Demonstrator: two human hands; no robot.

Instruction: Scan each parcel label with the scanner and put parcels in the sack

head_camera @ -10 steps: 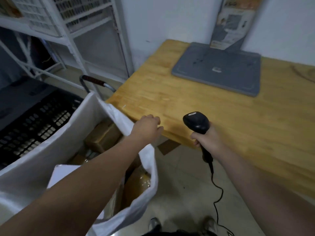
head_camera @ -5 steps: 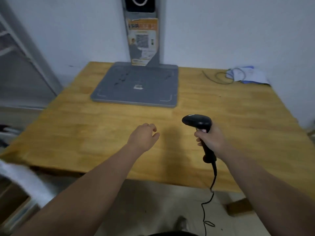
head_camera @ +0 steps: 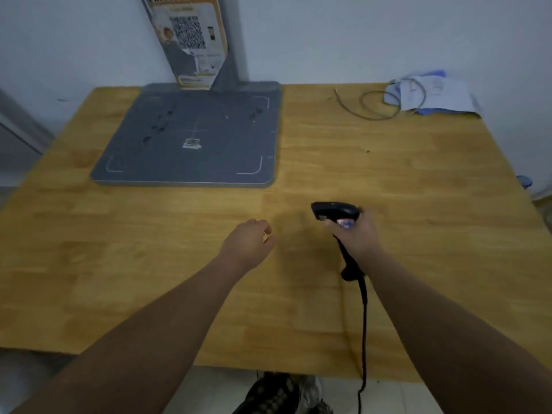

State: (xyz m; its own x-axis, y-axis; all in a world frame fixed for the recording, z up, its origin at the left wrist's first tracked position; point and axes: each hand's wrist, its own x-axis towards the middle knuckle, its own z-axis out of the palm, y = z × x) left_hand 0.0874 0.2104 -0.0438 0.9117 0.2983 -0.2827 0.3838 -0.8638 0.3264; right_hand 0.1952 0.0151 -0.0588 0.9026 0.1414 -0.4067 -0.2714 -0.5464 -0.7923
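Observation:
My right hand (head_camera: pixel 357 234) grips the handle of a black corded scanner (head_camera: pixel 334 211), whose head points left over the wooden table (head_camera: pixel 418 180). Its black cable (head_camera: pixel 364 324) runs down past the table's front edge. My left hand (head_camera: pixel 248 242) hovers over the table middle, holding nothing, fingers loosely curled. No parcel and no sack are in view.
A grey weighing platform (head_camera: pixel 191 138) lies at the table's back left, with a post and a printed poster (head_camera: pixel 191 40) behind it. A coiled grey wire (head_camera: pixel 379 103) and folded papers (head_camera: pixel 433 94) lie at the back right. My shoes (head_camera: pixel 277 395) show below the table edge.
The view has swung right from the white sack with parcels to the table. Both hands now hang over the tabletop; the scanner stays in my right hand.

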